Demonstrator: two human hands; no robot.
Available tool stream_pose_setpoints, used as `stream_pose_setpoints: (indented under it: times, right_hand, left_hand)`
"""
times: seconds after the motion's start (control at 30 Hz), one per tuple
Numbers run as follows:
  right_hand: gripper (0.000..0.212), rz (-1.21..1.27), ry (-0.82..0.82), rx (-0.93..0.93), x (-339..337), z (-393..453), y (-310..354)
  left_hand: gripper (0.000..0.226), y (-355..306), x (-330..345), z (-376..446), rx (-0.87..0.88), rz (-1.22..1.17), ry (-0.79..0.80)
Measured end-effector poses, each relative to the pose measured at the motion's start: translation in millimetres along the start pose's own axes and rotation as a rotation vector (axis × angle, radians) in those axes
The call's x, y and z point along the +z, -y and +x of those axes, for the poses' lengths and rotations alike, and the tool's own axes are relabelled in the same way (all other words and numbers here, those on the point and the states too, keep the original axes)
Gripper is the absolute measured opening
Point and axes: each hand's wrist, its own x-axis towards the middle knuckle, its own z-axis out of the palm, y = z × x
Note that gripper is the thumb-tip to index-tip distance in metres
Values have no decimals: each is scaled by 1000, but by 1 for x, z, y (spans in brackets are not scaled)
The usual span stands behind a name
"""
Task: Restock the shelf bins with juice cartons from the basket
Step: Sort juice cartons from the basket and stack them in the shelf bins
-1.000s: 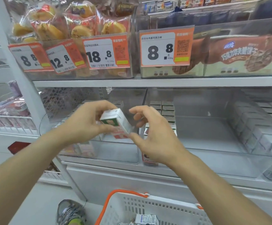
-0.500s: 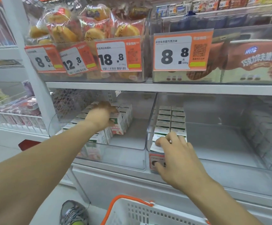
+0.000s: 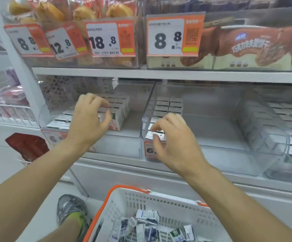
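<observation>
My left hand (image 3: 87,119) hovers, loosely curled, before the cartons (image 3: 119,109) in the left shelf bin (image 3: 124,145); my right hand (image 3: 175,142) hangs at the middle bin's (image 3: 211,151) front. Below, the basket (image 3: 141,203) holds loose cartons (image 3: 147,215).

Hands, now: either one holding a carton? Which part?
Nothing held. Left hand hovers with loosely curled fingers over the left bin's cartons; right hand is likewise empty at the middle bin's front edge.
</observation>
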Motion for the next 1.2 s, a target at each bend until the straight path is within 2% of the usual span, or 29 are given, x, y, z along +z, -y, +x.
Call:
stream_pose_setpoints:
  times: [0.03,0.1,0.17,0.27,0.33,0.47,0.57,0.63,0.8,0.97,1.2]
  right_hand:
    - [9,36,-89,-55,-5,-3,4]
    - [6,85,-158,-131,-12,-14,11]
    - [8,132,-135,-132,-13,-30,10]
    - [9,178,-36,6,1,-64,6]
    - [9,192,74,102,14,-91,4]
    - [11,167,358,199,37,-151,-2]
    - [13,62,700,133,50,-192,-4]
    - [14,62,864,144,63,-212,-8]
    - [12,133,988,365,111,-256,-26]
    - [20,183,1105,504,152,-289,-41]
    - [59,143,1301,544,201,-317,-57]
  left_hand:
    - [10,-18,-10,-14,21,-47,-63]
    - [6,-50,-19,-47,43,-144,-35]
    - [7,-69,-16,-87,19,-270,160]
    - [23,-81,6,-161,-97,-360,550]
    - [28,-84,24,-212,-159,-277,768]
    - [26,-81,48,-294,-257,-196,1329]
    - [38,-74,55,-332,-289,-143,1556]
    - [48,-68,58,-346,-220,-31,1628]
    - [67,-49,69,-368,-75,69,1613]
    - [54,-46,80,-379,32,109,1508]
    - [61,-39,80,-364,-182,-88,1531]
